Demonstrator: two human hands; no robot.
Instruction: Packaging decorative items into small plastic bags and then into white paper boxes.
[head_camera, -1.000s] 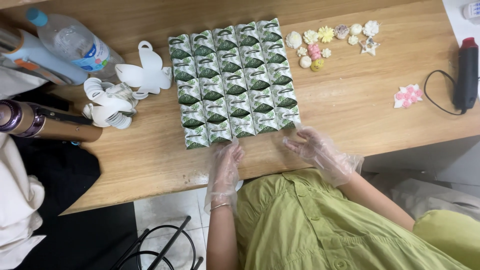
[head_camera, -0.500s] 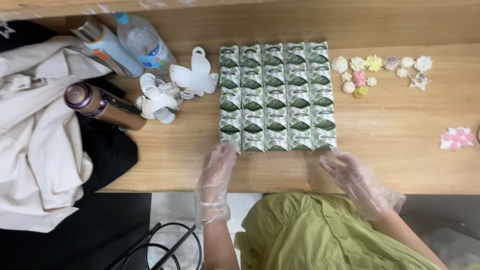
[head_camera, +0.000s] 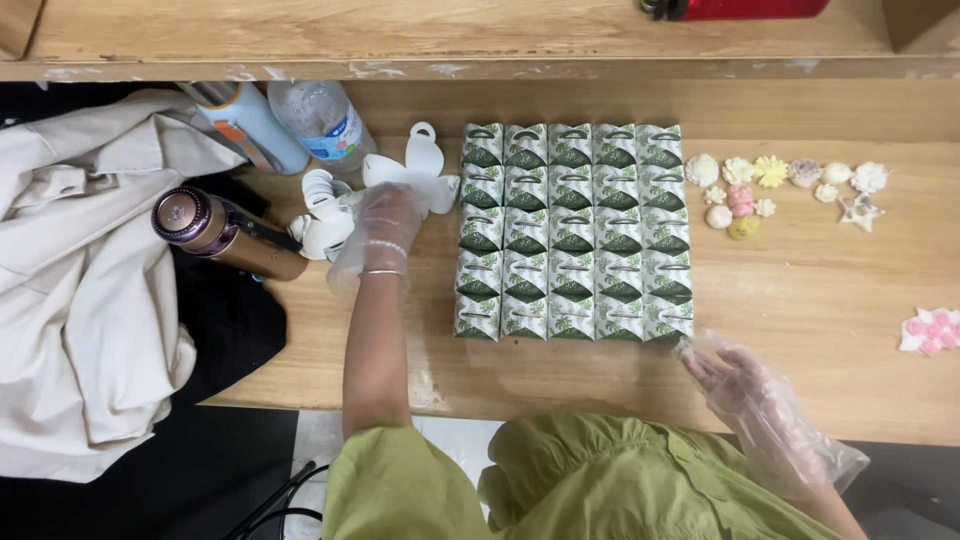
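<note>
My left hand rests open on the flat white box blanks left of me (right hand open, empty, well apart).

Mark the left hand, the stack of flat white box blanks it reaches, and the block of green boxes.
left hand (head_camera: 385, 225), head view, back of the gloved hand.
flat white box blanks (head_camera: 322, 215), head view, top of the pile.
green boxes (head_camera: 573, 232), head view, middle box.
</note>
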